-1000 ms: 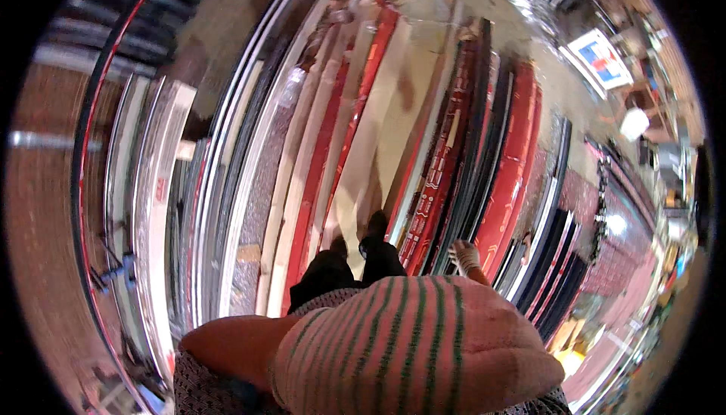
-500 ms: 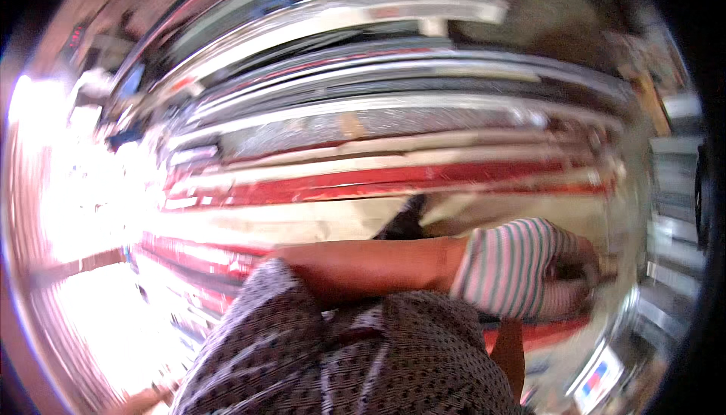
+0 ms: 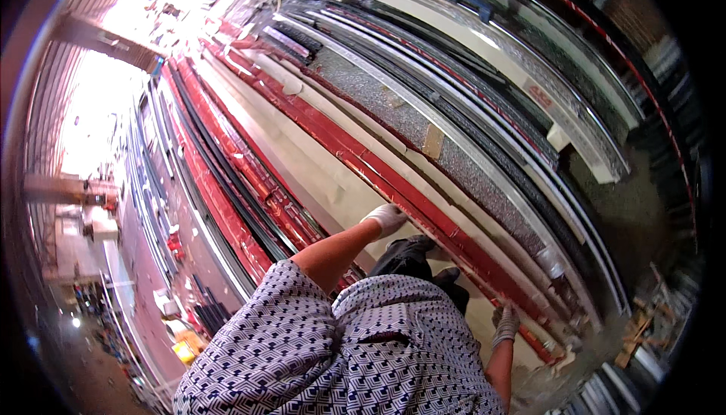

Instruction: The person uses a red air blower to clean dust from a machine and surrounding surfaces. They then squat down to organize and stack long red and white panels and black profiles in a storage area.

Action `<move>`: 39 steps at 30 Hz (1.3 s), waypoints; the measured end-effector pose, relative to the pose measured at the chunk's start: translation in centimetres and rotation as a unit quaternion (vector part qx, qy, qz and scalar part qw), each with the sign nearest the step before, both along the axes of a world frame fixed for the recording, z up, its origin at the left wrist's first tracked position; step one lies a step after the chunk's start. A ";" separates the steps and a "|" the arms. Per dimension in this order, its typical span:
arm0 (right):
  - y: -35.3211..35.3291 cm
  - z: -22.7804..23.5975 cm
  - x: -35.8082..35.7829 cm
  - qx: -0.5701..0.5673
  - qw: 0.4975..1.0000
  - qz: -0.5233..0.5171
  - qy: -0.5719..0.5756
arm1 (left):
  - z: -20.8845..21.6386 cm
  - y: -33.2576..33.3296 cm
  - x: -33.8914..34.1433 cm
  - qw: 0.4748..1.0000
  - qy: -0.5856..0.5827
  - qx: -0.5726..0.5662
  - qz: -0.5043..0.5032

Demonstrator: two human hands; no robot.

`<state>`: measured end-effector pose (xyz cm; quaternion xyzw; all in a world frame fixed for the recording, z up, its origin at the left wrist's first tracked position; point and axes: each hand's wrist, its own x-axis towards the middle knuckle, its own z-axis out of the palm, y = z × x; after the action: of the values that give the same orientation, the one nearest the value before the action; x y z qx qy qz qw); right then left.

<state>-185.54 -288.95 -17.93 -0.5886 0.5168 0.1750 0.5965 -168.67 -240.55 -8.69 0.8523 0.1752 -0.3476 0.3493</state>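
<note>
A long red-wrapped bar [image 3: 454, 243] runs slantwise from the far left to the near right, in front of me. My left hand [image 3: 387, 219], in a pale glove, is closed at its near edge, fingertips partly hidden. Farther right along the same bar, my right hand [image 3: 505, 324], gloved too, has its fingers curled against the edge near the bar's end. Beneath and beside the bar lies pale brown sheeting [image 3: 321, 177]. My dark shoes [image 3: 423, 243] show between the two hands.
Beyond the bar lie silver-wrapped lengths [image 3: 408, 116], black and white profiles [image 3: 469, 105] and a thick white beam [image 3: 541, 97]. More red-wrapped bars [image 3: 249, 165] lie to my left. Wood scraps [image 3: 643, 328] and metal tubes [image 3: 609, 388] are at the lower right.
The view has swung round, so the bars now slant. My left hand, earlier stretched across to the right with a striped glove palm area showing, is now at the red bar. My right hand has come into view.
</note>
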 end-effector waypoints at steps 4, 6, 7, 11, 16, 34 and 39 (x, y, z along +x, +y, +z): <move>-6.2 -5.5 0.7 -0.156 0.962 0.223 -0.033 | -5.9 2.7 -6.1 0.945 0.021 -0.086 0.315; -6.2 -4.1 1.3 -0.183 0.921 0.338 -0.056 | -5.3 2.3 -11.4 0.938 -0.010 -0.081 0.337; -8.8 -6.2 1.5 -0.212 0.911 0.354 -0.013 | -3.1 0.3 -12.2 0.903 0.002 -0.127 0.411; -10.6 -4.6 3.0 -0.129 0.962 0.236 0.040 | -0.8 -1.2 -18.8 0.949 0.051 -0.014 0.310; -9.1 -3.3 7.6 -0.073 0.959 0.259 0.093 | -0.5 -0.3 -23.0 0.842 0.029 -0.094 0.530; 23.5 -3.3 31.0 -0.028 0.928 0.371 -0.001 | -7.1 23.5 -16.4 0.722 -0.029 -0.173 0.669; 30.8 -4.6 36.8 -0.010 0.919 0.394 -0.028 | -3.5 32.5 -12.1 0.668 -0.119 -0.168 0.715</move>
<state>-148.71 -258.15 -22.50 -0.7553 0.2279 0.3737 0.4878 -180.80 -208.02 -12.17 0.4261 0.6268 0.0894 0.6462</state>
